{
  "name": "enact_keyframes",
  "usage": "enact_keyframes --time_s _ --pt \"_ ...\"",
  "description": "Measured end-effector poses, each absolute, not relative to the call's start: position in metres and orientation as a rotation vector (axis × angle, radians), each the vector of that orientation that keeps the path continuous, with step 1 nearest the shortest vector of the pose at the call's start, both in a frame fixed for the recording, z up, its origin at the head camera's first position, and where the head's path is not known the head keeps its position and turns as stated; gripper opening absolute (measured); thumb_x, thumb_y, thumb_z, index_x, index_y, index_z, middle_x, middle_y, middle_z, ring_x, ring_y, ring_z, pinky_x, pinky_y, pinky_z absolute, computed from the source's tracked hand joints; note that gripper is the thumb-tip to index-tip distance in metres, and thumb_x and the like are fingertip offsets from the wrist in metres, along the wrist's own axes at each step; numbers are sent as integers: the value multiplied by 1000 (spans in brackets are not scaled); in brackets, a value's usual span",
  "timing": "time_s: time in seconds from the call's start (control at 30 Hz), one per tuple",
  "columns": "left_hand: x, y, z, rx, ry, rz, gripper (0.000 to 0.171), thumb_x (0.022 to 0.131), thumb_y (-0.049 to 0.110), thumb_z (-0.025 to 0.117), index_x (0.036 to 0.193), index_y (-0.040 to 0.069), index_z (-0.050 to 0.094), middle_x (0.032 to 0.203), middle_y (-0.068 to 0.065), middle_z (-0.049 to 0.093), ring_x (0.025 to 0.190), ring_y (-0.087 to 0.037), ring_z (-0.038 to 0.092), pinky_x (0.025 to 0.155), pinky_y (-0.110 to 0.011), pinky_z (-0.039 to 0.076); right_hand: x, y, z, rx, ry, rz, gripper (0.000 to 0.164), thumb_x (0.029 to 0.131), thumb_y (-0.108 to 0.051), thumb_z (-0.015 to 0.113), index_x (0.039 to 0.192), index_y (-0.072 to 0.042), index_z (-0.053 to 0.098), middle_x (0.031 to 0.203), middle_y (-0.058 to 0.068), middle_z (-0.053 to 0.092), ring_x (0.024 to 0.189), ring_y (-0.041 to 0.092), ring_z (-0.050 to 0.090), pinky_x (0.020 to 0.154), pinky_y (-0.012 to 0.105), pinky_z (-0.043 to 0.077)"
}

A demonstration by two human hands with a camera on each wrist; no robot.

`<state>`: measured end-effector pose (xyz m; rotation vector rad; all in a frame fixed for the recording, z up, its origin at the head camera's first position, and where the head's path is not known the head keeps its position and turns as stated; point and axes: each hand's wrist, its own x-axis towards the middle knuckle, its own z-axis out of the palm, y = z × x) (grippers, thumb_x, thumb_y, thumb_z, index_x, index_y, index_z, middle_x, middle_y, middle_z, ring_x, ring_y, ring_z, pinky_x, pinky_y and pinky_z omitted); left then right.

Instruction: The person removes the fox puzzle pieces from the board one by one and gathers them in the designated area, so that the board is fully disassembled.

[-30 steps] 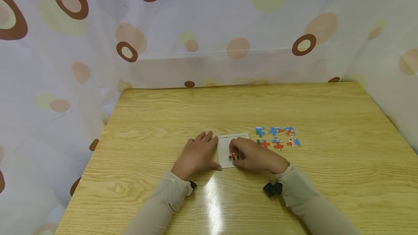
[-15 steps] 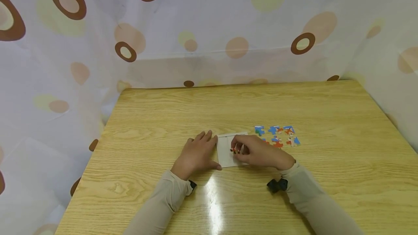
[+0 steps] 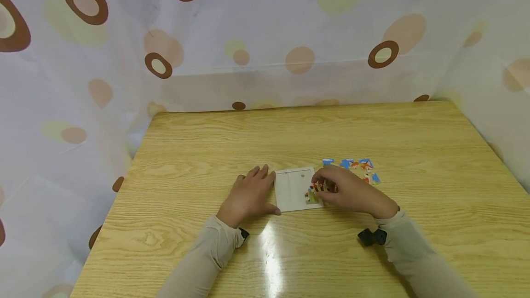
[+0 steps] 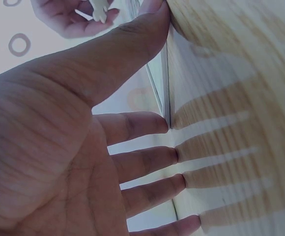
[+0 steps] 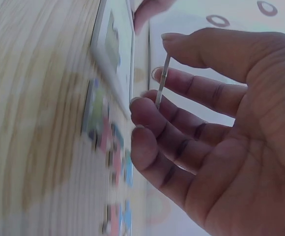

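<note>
My right hand [image 3: 352, 190] pinches a jigsaw piece [image 3: 318, 187] between thumb and fingers, over the right side of a white puzzle tray [image 3: 285, 197]. In the right wrist view the pinched piece [image 5: 163, 81] shows nearly edge-on, raised above the table. Another jigsaw piece [image 3: 311, 198] lies in the tray's lower right corner. On the tray's left edge rests my left hand [image 3: 250, 197], fingers extended and spread. The left wrist view shows its fingertips touching the table beside the tray's side, with the thumb [image 4: 132, 44] at the tray's edge.
Several loose jigsaw pieces [image 3: 366, 165] with blue sky and a fox picture lie on the wooden table [image 3: 265, 137] to the right of the tray, partly covered by my right hand. A spotted curtain [image 3: 265, 36] rises behind the table and along both sides.
My right hand has moved right across the tray, still holding the piece. The piece in the tray's lower right corner has come into view. The left hand has stayed in place.
</note>
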<state>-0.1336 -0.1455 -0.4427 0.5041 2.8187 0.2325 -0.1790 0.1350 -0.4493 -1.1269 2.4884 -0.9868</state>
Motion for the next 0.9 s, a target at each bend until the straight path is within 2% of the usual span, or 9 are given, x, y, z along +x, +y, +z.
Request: enact_keyframes --time_s 0.2,0.47,0.63,0.9 --pt "-133 -146 -442 514 2816 250 99 83 58 81 159 10 41 166 -15 32 152 -35 29 113 -60 36 -175 155 -448 -1089 2568 -980 23 95 -14 77 115 -5 71 98 1 61 76 7 54 65 28 50" --pt "-133 -147 -442 515 2817 240 99 84 58 81 160 10 40 166 -15 32 153 -35 29 113 -60 36 -173 178 -446 -1055 2637 -1003 23 92 -11 79 111 -5 66 102 1 64 81 9 56 65 28 50" --pt "-133 -147 -443 515 2826 225 99 84 58 81 160 10 40 166 -15 32 152 -35 29 113 -60 36 -173 191 -446 -1048 2702 -929 22 89 -7 82 105 -7 67 99 0 62 79 9 53 62 28 48" --pt "-133 -146 -442 505 2825 244 99 83 58 82 159 10 41 165 -15 33 152 -35 30 113 -59 36 -174 205 -448 -982 2738 -836 23 88 -9 83 107 -6 70 99 1 60 75 7 50 63 29 47"
